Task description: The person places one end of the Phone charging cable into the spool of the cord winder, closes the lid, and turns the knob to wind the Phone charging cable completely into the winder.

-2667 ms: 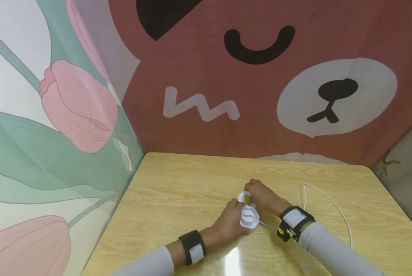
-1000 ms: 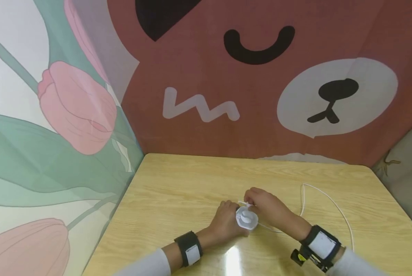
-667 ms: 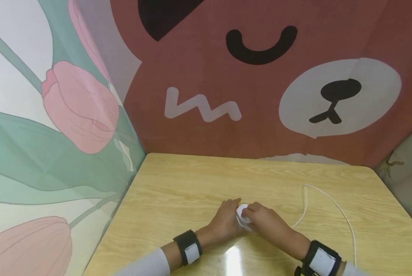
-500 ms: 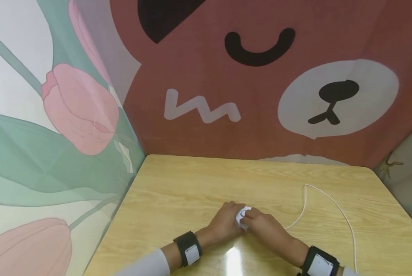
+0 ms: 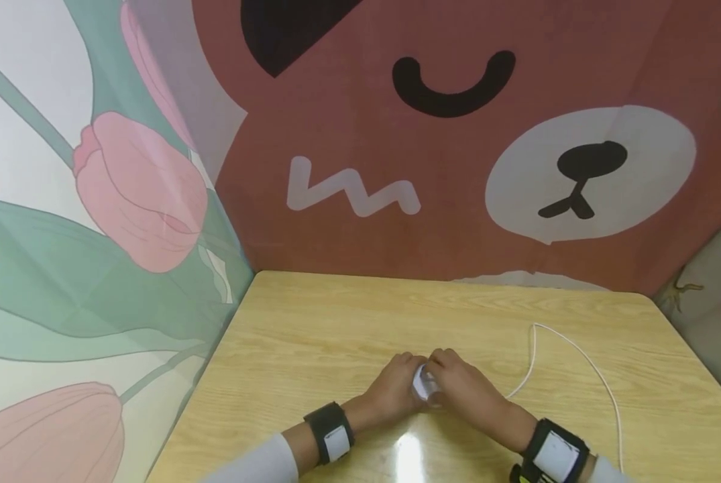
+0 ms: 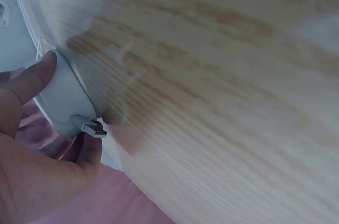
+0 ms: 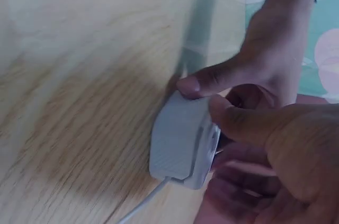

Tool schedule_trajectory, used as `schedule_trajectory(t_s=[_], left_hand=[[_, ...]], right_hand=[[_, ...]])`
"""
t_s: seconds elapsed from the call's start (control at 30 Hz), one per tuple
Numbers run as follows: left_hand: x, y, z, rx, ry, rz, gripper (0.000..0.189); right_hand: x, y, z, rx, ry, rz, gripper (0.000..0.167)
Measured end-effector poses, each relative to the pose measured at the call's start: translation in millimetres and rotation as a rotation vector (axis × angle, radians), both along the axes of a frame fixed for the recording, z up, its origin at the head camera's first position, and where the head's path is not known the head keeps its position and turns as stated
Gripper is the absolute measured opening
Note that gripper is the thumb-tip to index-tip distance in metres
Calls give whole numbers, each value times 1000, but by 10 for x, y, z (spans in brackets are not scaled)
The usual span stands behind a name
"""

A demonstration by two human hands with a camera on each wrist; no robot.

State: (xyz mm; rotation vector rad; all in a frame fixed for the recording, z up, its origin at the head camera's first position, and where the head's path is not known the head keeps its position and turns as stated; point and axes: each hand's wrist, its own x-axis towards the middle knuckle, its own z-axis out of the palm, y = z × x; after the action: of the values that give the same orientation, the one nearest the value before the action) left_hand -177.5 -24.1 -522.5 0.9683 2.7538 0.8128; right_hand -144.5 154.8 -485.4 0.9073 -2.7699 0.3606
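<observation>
Near the front middle of the table, both hands meet at a small white plastic case (image 5: 422, 384) with rounded corners. My left hand (image 5: 390, 390) grips it from the left, thumb on its side in the left wrist view. From the right, my right hand (image 5: 467, 396) curls over the lid side, its thumb at the seam in the right wrist view. A thin white cable (image 7: 142, 203) leaves one end of the case. At the other end a metal USB plug (image 6: 94, 128) sticks out by the left fingers. The fingers hide much of the lid.
The white cable's loop lies across the right side of the wood-grain table (image 5: 312, 315). A brown bear curtain (image 5: 336, 255) hangs behind the far edge, with a tulip-print curtain (image 5: 143, 194) along the left. A strap with a camera circles each wrist.
Earlier the two halves were apart, one in each hand, with the inside showing. The right hand has brought its half onto the left hand's half, and its fingers have shifted round the edge.
</observation>
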Motion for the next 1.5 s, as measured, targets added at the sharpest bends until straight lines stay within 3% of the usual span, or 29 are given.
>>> schedule_trajectory(t_s=[0.1,0.2,0.43,0.6,0.97,1.13,1.23,1.5], left_hand=[[13,-3,8,7,-33,4,66],[23,-11,9,13,-43,1,66],[12,-15,22,9,-61,3,75],[-9,-21,16,46,-48,-4,60],[-30,-24,58,63,-57,22,68],[-84,-28,151,130,-38,32,72],[-130,-39,231,141,35,39,67],[-238,-205,414,90,200,68,52]], right_hand=[[-23,-12,29,-1,-125,-56,54],[-31,-8,37,-17,-193,-64,56],[-57,11,-57,-22,-193,-29,68],[-74,-10,-131,25,-194,-26,75],[-157,-16,-83,78,-212,-4,77],[-238,17,18,58,-176,-36,80],[-300,48,144,37,-165,-55,74],[-460,218,643,8,-359,-118,68]])
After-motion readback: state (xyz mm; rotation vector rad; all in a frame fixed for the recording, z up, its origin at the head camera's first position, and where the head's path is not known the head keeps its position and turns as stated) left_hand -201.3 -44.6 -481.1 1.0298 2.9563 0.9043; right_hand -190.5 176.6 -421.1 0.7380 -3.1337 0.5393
